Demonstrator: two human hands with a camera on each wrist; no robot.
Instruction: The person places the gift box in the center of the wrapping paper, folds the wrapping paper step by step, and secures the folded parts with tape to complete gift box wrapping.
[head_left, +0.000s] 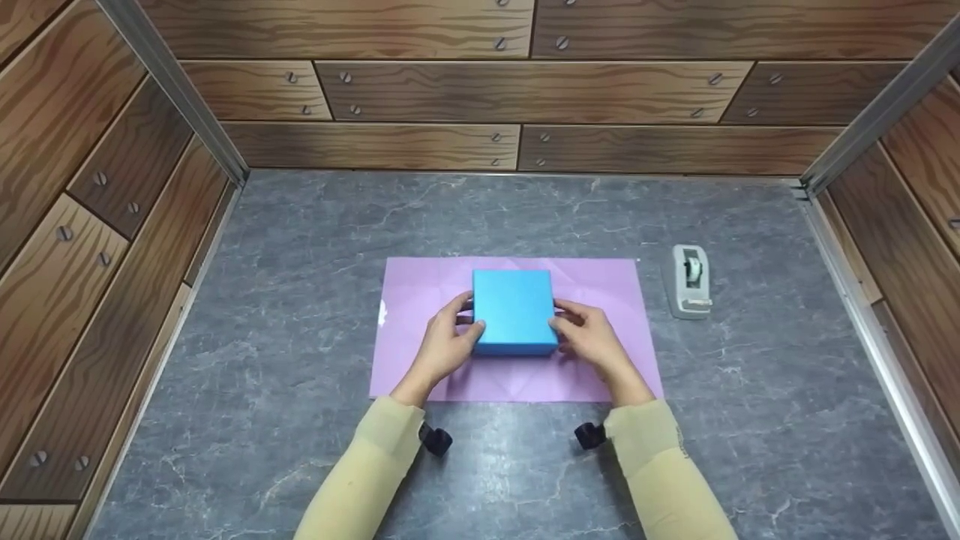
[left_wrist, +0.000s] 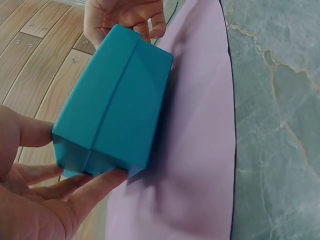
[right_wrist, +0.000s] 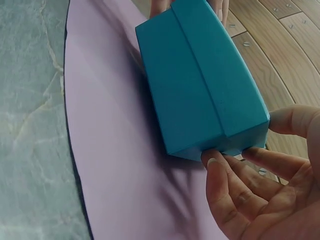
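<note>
A blue lidded box [head_left: 513, 307] is over the middle of a sheet of purple paper [head_left: 420, 375]. My left hand [head_left: 448, 341] grips its left side, thumb at the near top edge and fingers along the side wall. On the opposite side my right hand [head_left: 592, 337] holds it the same way. In the left wrist view, the seam between lid and base runs along the box [left_wrist: 112, 100], and the fingertips press its end face. The right wrist view has the box [right_wrist: 200, 85] close above the paper, whose surface carries shadows of the box and fingers.
To the right of the paper stands a grey tape dispenser [head_left: 690, 281] with a roll in it. The grey marbled tabletop [head_left: 300, 300] is bounded by wood-patterned walls [head_left: 525, 90] at the back and both sides. Dark wrist cameras [head_left: 436, 439] are strapped under the sleeves.
</note>
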